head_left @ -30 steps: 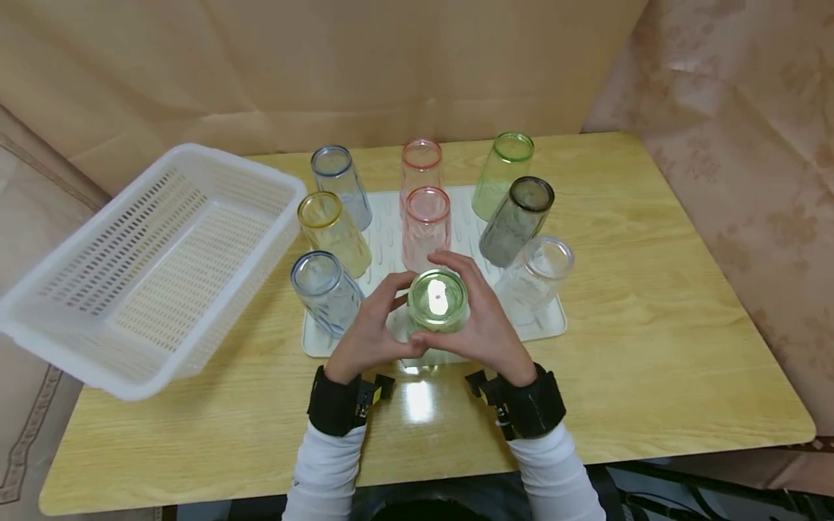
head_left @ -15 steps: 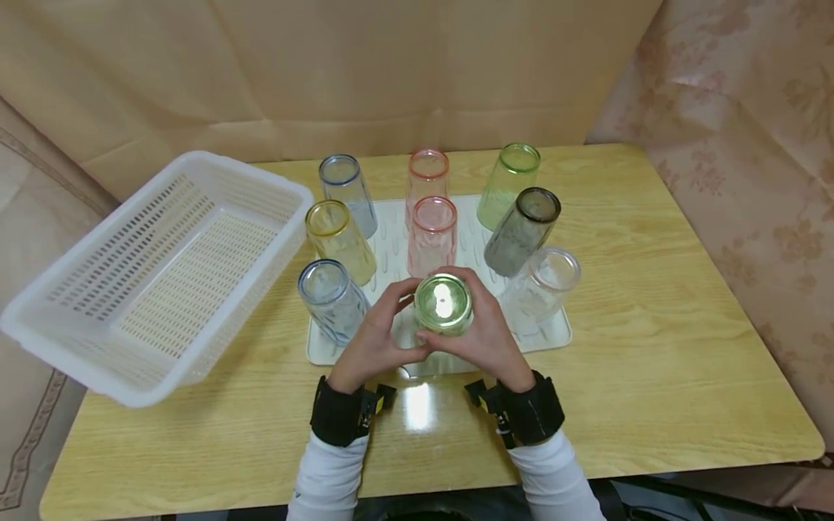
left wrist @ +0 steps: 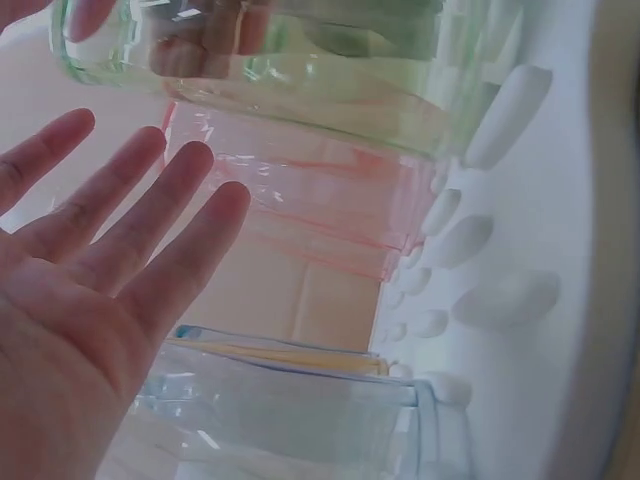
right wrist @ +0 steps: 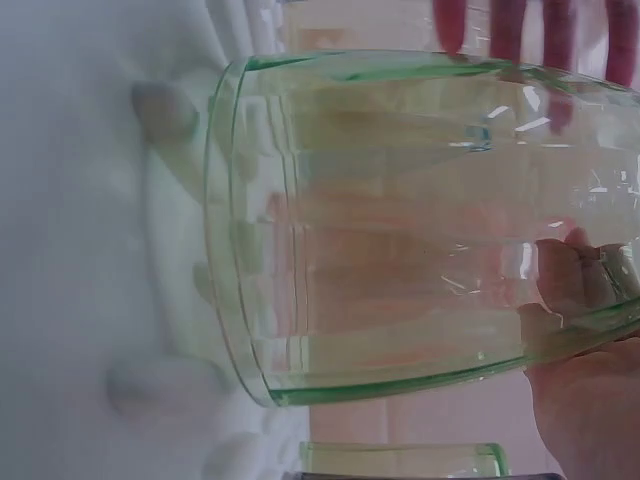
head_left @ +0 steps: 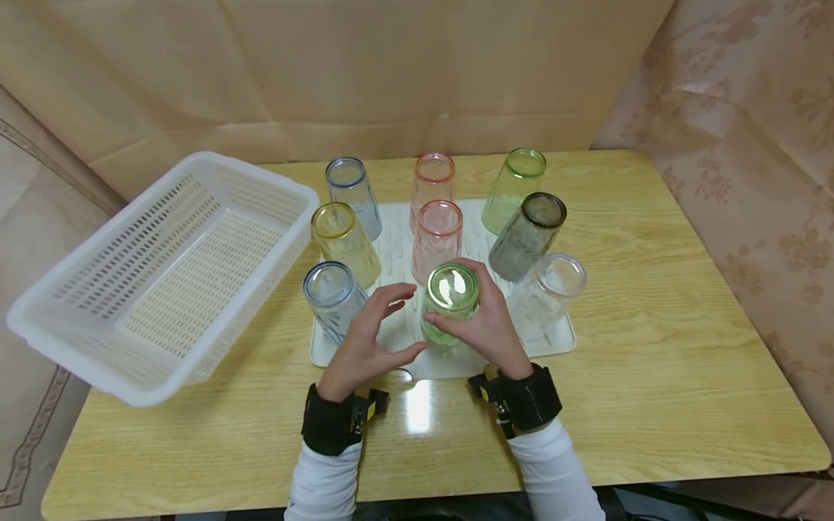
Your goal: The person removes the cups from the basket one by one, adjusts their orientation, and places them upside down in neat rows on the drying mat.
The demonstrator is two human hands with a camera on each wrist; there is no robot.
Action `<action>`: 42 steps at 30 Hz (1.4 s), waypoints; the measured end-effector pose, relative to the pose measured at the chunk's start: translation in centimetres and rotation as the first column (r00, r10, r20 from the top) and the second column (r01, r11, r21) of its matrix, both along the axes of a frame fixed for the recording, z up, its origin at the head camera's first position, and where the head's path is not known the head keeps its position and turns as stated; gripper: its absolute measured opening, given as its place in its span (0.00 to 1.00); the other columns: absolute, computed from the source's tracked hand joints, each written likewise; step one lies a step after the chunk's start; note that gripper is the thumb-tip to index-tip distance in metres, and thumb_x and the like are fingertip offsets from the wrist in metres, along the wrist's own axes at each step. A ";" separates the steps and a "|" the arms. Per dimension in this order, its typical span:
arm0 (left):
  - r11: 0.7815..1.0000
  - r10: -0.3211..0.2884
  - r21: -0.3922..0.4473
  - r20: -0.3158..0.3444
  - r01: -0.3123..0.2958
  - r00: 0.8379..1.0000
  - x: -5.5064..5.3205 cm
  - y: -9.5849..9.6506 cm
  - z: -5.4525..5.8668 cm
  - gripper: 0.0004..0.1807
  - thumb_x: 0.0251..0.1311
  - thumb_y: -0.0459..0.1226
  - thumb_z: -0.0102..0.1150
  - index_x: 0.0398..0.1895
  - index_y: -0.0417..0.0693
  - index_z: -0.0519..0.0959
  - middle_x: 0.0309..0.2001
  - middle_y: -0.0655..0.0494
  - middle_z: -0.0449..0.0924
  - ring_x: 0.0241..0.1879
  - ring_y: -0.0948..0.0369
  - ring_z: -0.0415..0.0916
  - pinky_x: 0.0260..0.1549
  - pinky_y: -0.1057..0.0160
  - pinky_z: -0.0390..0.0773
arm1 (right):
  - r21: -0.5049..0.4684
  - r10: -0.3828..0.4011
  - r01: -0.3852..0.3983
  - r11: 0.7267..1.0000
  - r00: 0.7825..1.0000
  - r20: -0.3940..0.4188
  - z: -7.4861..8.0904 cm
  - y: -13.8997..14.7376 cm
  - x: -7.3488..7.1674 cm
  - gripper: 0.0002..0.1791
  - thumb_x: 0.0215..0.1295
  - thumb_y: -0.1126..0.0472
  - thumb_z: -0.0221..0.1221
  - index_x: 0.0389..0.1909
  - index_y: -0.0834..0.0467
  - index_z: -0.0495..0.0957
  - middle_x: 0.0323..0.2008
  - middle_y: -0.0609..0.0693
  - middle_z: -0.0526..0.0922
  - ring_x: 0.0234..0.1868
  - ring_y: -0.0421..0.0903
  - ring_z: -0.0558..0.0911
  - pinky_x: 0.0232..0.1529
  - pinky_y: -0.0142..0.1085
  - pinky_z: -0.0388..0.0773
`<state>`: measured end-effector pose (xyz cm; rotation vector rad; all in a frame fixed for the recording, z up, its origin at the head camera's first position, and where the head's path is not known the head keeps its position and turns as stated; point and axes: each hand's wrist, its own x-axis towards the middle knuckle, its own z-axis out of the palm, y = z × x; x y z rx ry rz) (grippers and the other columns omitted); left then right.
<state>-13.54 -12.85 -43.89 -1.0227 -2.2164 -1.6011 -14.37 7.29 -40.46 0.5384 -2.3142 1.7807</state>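
A green drinking glass stands at the front middle of a white, bumpy draining tray. My right hand holds it from the right, thumb in front and fingers behind. In the right wrist view, the green glass has its wide rim against the tray. My left hand is apart from it on the left, its fingers spread. The left wrist view shows that hand with a gap to the glass. Closest to it is a blue-tinted glass; behind the green one is a pink glass.
More glasses stand around: yellow, blue, pink, green, dark grey and clear. On the left, a white perforated basket sits on the wooden table.
My left hand has come off the green glass and moved a little to the left. The right hand still holds the glass. The whole view has shifted slightly.
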 end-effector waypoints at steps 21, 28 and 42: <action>0.999 0.031 -0.026 -0.058 -0.032 0.998 0.5 -0.3 0.5 0.43 0.40 0.27 0.76 0.63 0.37 0.66 0.58 0.43 0.69 0.60 0.51 0.67 0.56 0.52 0.72 | 0.046 0.039 -0.042 0.998 0.997 0.061 -2.5 0.3 -2.0 0.45 0.43 0.68 0.76 0.63 0.62 0.63 0.55 0.59 0.73 0.56 0.52 0.72 0.58 0.47 0.67; 1.000 0.026 -0.013 -0.032 -0.026 0.999 0.2 -0.3 0.3 0.42 0.40 0.26 0.75 0.62 0.33 0.66 0.58 0.39 0.69 0.61 0.50 0.66 0.57 0.51 0.70 | 0.011 0.060 -0.060 0.998 0.997 0.048 -2.8 0.6 -2.2 0.47 0.44 0.66 0.76 0.64 0.57 0.60 0.59 0.54 0.70 0.59 0.49 0.70 0.60 0.47 0.65; 1.000 0.028 0.005 -0.087 -0.027 0.996 0.1 -0.2 1.5 0.42 0.43 0.24 0.73 0.64 0.35 0.64 0.60 0.39 0.68 0.62 0.49 0.65 0.60 0.53 0.67 | 0.024 0.068 -0.067 0.997 0.997 -0.043 1.2 0.1 -0.2 0.46 0.44 0.75 0.72 0.64 0.70 0.58 0.61 0.64 0.66 0.62 0.54 0.67 0.64 0.48 0.60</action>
